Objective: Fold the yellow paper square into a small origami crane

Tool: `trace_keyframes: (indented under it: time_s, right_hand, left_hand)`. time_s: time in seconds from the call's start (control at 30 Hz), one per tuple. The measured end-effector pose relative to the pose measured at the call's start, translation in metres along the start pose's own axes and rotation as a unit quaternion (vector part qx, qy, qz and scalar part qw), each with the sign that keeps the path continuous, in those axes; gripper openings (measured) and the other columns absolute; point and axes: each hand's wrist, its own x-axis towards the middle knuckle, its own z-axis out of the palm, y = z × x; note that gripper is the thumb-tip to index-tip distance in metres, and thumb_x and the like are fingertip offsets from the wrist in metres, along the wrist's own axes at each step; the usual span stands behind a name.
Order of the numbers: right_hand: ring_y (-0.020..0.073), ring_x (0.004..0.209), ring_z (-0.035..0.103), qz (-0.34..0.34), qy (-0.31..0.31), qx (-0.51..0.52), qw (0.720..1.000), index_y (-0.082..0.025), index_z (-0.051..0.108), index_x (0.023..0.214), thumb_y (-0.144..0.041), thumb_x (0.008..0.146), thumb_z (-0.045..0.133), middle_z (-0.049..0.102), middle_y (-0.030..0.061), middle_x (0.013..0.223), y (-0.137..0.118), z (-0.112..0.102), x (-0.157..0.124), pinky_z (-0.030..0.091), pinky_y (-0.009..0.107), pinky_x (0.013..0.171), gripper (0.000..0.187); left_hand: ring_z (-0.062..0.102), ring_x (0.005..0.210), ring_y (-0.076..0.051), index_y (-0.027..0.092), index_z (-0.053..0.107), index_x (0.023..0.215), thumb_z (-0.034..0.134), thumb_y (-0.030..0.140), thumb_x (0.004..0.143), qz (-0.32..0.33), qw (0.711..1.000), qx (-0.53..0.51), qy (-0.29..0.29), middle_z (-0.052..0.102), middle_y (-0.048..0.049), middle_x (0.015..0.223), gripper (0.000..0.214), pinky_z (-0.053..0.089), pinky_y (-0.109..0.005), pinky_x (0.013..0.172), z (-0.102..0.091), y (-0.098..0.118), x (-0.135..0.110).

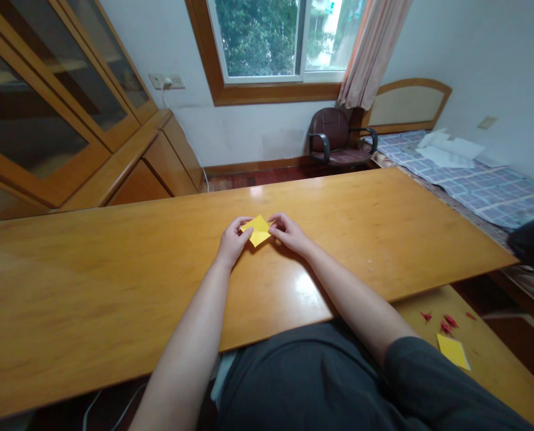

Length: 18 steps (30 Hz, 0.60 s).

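A small square of yellow paper (258, 230), creased across its middle, is held just above the wooden table (114, 281), turned so that a corner points toward me. My left hand (236, 240) pinches its left corner between thumb and fingers. At the opposite corner, my right hand (289, 232) grips the paper with thumb and curled fingers. The undersides of the fingers are hidden from me.
A lower surface at the right bears a stack of yellow paper (453, 351) and several small red folded pieces (447, 323). Beyond the table stand a brown armchair (334, 134), a bed (464, 173) and a glass-fronted cabinet (109, 161).
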Motion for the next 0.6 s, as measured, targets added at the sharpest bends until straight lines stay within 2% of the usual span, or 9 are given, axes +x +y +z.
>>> trace_keyframes:
  time_s: [0.07, 0.2, 0.3, 0.43, 0.6]
  right_hand:
    - [0.0129, 0.07, 0.057, -0.026, 0.011, -0.037, 0.999, -0.022, 0.058, 0.107, -0.034, 0.085, 0.059, 0.063, -0.0014, 0.081, 0.0, 0.001, 0.0, 0.045, 0.026, 0.068, 0.026]
    - [0.0162, 0.086, 0.059, -0.082, -0.003, -0.11, 0.99, -0.02, 0.067, 0.094, -0.029, 0.088, 0.055, 0.067, 0.0035, 0.092, -0.007, 0.0, -0.001, 0.045, 0.03, 0.082, 0.016]
    - [0.0142, 0.078, 0.057, -0.083, -0.011, -0.126, 0.988, -0.018, 0.068, 0.099, -0.031, 0.088, 0.058, 0.066, 0.0035, 0.089, -0.012, 0.0, -0.003, 0.045, 0.029, 0.077, 0.02]
    - [0.0117, 0.069, 0.052, -0.09, -0.01, -0.123, 0.988, -0.017, 0.068, 0.102, -0.035, 0.076, 0.076, 0.063, 0.0025, 0.088, -0.011, 0.0, -0.002, 0.044, 0.026, 0.068, 0.032]
    - [0.0132, 0.08, 0.055, -0.137, -0.005, -0.151, 0.979, -0.019, 0.071, 0.098, -0.021, 0.081, 0.068, 0.061, 0.005, 0.098, -0.003, 0.001, 0.001, 0.046, 0.026, 0.072, 0.018]
  left_hand:
    - [0.062, 0.079, -0.017, 0.017, 0.065, 0.104, 0.066, 0.035, 0.072, -0.005, 1.0, -0.003, 0.004, 0.07, -0.0055, 0.099, 0.037, 0.049, -0.026, 0.072, 0.0, -0.001, 0.001]
    - [0.061, 0.073, -0.017, 0.017, 0.066, 0.097, 0.067, 0.038, 0.072, -0.035, 0.999, -0.01, 0.014, 0.069, -0.0028, 0.085, 0.033, 0.048, -0.026, 0.068, 0.0, -0.006, 0.002]
    - [0.059, 0.067, -0.015, 0.016, 0.067, 0.094, 0.066, 0.04, 0.073, -0.055, 0.998, -0.021, 0.019, 0.067, -0.0009, 0.076, 0.032, 0.046, -0.025, 0.065, 0.0, -0.008, 0.004]
    - [0.059, 0.068, -0.015, 0.016, 0.067, 0.09, 0.068, 0.04, 0.072, -0.056, 0.997, -0.051, 0.024, 0.067, -0.0002, 0.075, 0.031, 0.045, -0.025, 0.066, 0.0, -0.004, 0.004]
    - [0.058, 0.069, -0.014, 0.016, 0.066, 0.083, 0.07, 0.04, 0.071, -0.055, 0.996, -0.076, 0.005, 0.066, 0.0001, 0.075, 0.027, 0.044, -0.024, 0.067, 0.001, 0.003, 0.002]
